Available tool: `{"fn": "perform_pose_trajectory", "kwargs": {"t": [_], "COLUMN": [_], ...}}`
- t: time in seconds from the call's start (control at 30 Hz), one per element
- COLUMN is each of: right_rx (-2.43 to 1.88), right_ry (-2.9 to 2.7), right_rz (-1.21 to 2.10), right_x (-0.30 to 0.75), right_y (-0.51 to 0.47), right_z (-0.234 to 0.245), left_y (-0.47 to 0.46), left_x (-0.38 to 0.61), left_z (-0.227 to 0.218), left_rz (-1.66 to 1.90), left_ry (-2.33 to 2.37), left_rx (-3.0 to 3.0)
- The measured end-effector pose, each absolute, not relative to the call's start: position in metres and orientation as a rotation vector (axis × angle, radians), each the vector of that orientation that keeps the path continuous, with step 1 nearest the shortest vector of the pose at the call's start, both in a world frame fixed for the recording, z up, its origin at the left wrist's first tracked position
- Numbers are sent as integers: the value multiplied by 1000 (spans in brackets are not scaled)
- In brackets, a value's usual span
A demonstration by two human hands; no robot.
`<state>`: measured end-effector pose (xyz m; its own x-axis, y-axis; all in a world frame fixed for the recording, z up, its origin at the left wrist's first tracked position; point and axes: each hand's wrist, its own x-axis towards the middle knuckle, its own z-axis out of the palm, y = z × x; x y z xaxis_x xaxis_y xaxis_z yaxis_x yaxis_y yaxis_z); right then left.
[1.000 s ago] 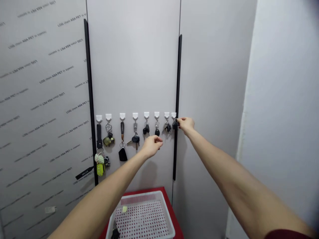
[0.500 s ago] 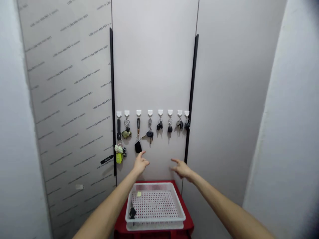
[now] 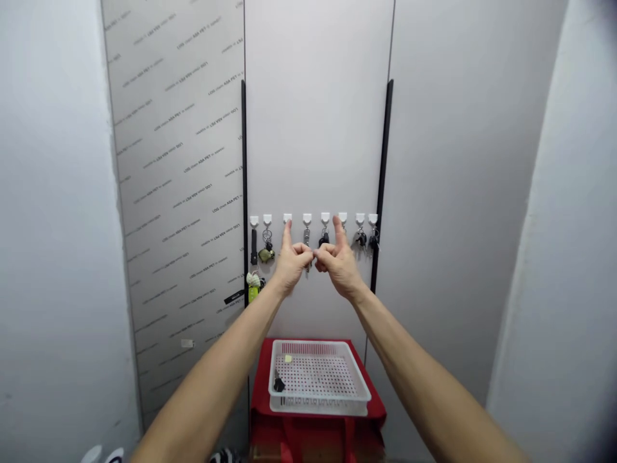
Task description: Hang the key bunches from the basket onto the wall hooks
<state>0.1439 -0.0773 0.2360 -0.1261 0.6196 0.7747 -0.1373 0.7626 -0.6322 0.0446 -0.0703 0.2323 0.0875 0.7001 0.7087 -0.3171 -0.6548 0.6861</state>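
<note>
My left hand (image 3: 290,262) is raised before the row of hanging keys, index finger pointing up and thumb stretched inward, other fingers curled. My right hand (image 3: 340,262) mirrors it, and the two thumb tips meet or nearly meet. Neither hand holds anything. White hooks (image 3: 307,218) run across the panel in a row. To the left hang a black strap (image 3: 254,247) with a yellow-green fob (image 3: 253,294) and a ring with a greenish charm (image 3: 266,254). At the right hang more keys (image 3: 360,239). My hands cover some of the middle keys.
Below stands a white perforated basket (image 3: 318,404) on a red bag (image 3: 260,392). In it lie a black key (image 3: 279,384) and a small yellowish piece (image 3: 288,359). Long black handles (image 3: 384,167) flank the panel, with a printed-film panel (image 3: 178,193) at left.
Both hands have risen and come together in front of the keys, thumbs now at each other. The view has shifted, so the panel and basket sit further right.
</note>
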Motion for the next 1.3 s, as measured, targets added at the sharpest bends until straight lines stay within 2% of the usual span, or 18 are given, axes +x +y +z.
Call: {"fn": "perform_pose_trajectory", "kwargs": {"t": [0.67, 0.77, 0.9, 1.0, 1.13, 1.3], "right_rx": [-380, -577, -1097, -1233, -1226, -1398], "right_ry": [-1557, -1517, -1520, -1542, -1453, -1430], "right_rz": [765, 771, 875, 709, 455, 162], "right_x": [134, 136, 138, 136, 129, 123], "right_y": [-93, -78, -48, -22, 15, 55], "right_z": [236, 216, 185, 184, 210, 233], "left_y": [-91, -73, -38, -13, 13, 45], "left_x": [34, 33, 10, -20, -48, -31], "left_z": [238, 219, 189, 185, 201, 216], "left_rz": [1670, 1635, 1575, 1645, 1722, 1730], "left_ry": [480, 737, 1341, 1608, 1811, 1937], "left_rx": [1650, 1636, 1508, 1396, 1341, 1414]}}
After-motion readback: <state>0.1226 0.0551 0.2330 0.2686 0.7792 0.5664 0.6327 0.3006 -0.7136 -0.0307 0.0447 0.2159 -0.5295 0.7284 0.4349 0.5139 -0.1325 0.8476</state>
